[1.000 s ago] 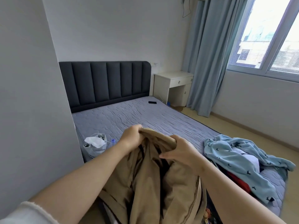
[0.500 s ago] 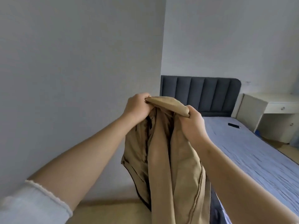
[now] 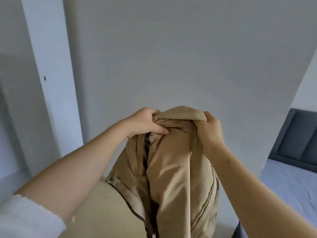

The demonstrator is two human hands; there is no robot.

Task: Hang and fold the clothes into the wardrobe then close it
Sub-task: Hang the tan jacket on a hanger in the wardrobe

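Note:
A tan jacket [image 3: 178, 169] with a dark zipper hangs in front of me, held up by its collar. My left hand [image 3: 145, 123] grips the collar's left side and my right hand [image 3: 210, 127] grips its right side. The body of the jacket droops down between my forearms, out of the frame's bottom. A white panel with a vertical edge [image 3: 49, 86] stands at the left; I cannot tell whether it belongs to the wardrobe.
A plain grey wall [image 3: 171, 57] fills the view straight ahead. The bed's blue-grey mattress [image 3: 289, 191] and dark padded headboard [image 3: 298, 140] lie at the right edge. Pale wooden floor [image 3: 103, 212] shows below the jacket.
My view has swung left, away from the bed and window toward the wall and the white panel. The jacket has come up off the bed, still held in both hands.

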